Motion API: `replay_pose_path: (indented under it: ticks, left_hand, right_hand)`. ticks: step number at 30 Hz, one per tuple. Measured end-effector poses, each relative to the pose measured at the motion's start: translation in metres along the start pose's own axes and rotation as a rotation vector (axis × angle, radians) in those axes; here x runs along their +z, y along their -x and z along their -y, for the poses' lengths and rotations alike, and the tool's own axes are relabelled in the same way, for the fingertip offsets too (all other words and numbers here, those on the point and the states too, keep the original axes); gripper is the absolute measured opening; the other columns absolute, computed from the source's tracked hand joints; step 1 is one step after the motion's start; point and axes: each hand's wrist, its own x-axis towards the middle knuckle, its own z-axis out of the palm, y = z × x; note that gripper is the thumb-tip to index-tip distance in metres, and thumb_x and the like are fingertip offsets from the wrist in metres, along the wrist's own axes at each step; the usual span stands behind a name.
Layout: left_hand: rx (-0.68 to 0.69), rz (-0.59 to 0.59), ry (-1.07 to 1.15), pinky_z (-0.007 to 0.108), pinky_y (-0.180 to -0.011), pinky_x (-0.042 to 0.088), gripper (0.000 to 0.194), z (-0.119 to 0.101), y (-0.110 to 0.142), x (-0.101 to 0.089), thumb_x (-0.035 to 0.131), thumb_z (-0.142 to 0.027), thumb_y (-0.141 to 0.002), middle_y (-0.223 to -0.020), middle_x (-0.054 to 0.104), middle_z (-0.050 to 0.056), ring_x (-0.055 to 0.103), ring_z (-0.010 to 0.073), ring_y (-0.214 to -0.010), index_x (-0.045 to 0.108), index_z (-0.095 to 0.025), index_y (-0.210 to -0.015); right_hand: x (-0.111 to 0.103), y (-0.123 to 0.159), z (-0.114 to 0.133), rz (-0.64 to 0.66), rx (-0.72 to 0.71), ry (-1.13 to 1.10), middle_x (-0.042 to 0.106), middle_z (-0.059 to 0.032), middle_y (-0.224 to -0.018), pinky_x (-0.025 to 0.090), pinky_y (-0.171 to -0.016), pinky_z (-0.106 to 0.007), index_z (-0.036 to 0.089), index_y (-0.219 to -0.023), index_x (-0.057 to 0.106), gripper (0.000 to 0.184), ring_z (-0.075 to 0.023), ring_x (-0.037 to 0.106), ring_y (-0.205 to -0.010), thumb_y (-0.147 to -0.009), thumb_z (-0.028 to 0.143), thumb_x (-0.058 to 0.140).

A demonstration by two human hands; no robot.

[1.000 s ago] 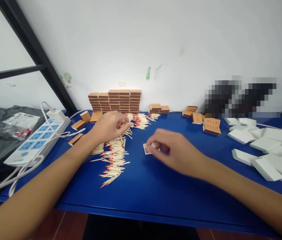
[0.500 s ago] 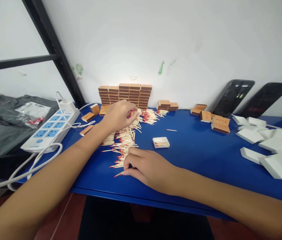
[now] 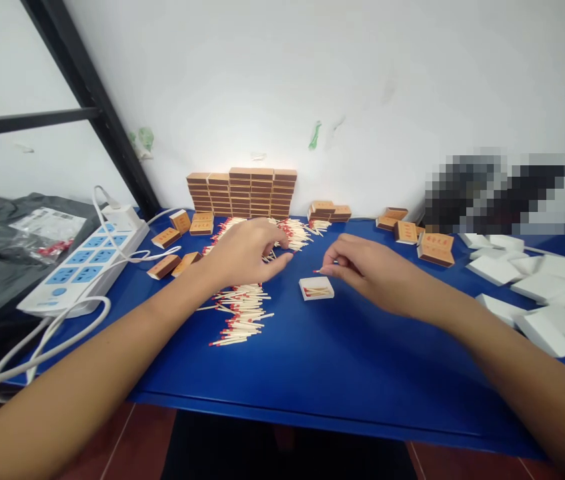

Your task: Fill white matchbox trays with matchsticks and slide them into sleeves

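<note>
A small white matchbox tray [image 3: 317, 288] with a few matches in it lies on the blue table [image 3: 342, 373]. My right hand [image 3: 365, 268] hovers just behind it, pinching a red-tipped match [image 3: 318, 271] by its end. My left hand [image 3: 247, 250] rests over the pile of loose matches [image 3: 242, 308], fingers curled and pinched on matches from the pile.
Stacked brown matchboxes [image 3: 242, 192] stand against the wall, with loose ones [image 3: 432, 243] further right and at the left. Several white trays [image 3: 537, 293] lie at the far right. A white power strip [image 3: 82, 267] with cables sits at the left edge.
My right hand has come up from the near end of the match pile to just behind the white tray, now pinching a match. The left hand stays on the pile.
</note>
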Motion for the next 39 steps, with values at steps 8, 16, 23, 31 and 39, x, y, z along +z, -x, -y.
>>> replay_pose_path:
  ticks: [8,16,23,31,39]
  left_hand:
    - [-0.008,0.116,-0.081,0.039,-0.079,0.047,0.021,-0.002,0.002,0.013,0.062,-0.031,-0.103,-0.092,0.074,0.007,0.066,0.0259,-0.094,0.078,-0.017,-0.106]
    - [0.022,0.172,0.027,0.04,-0.084,0.048,0.05,-0.017,0.002,0.011,0.078,-0.063,-0.093,-0.093,0.072,0.006,0.066,0.0266,-0.094,0.079,-0.017,-0.111]
    - [0.029,0.235,0.076,0.039,-0.083,0.048,0.053,-0.025,0.003,0.017,0.084,-0.064,-0.088,-0.095,0.069,0.006,0.065,0.0266,-0.095,0.079,-0.016,-0.111]
    - [0.071,0.208,0.11,0.037,-0.08,0.047,0.029,-0.027,0.003,0.022,0.082,-0.045,-0.094,-0.09,0.068,0.004,0.063,0.0232,-0.089,0.078,-0.017,-0.099]
    - [0.05,0.18,0.028,0.037,-0.077,0.046,0.02,-0.018,0.001,0.021,0.079,-0.034,-0.093,-0.091,0.069,0.007,0.063,0.0248,-0.09,0.072,-0.016,-0.091]
  right_hand:
    - [0.021,-0.005,0.002,0.065,0.048,-0.048,0.066,-0.0058,-0.094,0.044,-0.073,-0.033,0.022,-0.095,0.07,0.02,-0.0201,0.061,-0.08,-0.104,0.031,0.055]
    - [0.0,-0.017,-0.03,-0.164,0.141,0.058,0.071,-0.008,-0.091,0.044,-0.074,-0.035,0.02,-0.092,0.074,0.024,-0.0225,0.063,-0.08,-0.099,0.038,0.061]
    - [0.0,-0.019,-0.058,0.101,0.2,0.073,0.073,-0.0091,-0.093,0.046,-0.072,-0.035,0.02,-0.09,0.073,0.021,-0.0244,0.065,-0.082,-0.094,0.039,0.066]
    - [0.004,-0.009,-0.009,0.088,0.007,-0.064,0.071,-0.0053,-0.092,0.045,-0.072,-0.033,0.022,-0.092,0.072,0.019,-0.0197,0.062,-0.08,-0.1,0.036,0.062]
    - [0.025,0.0,0.032,-0.103,-0.119,-0.282,0.064,0.0006,-0.081,0.043,-0.065,-0.028,0.021,-0.093,0.075,0.009,-0.0134,0.055,-0.069,-0.1,0.023,0.069]
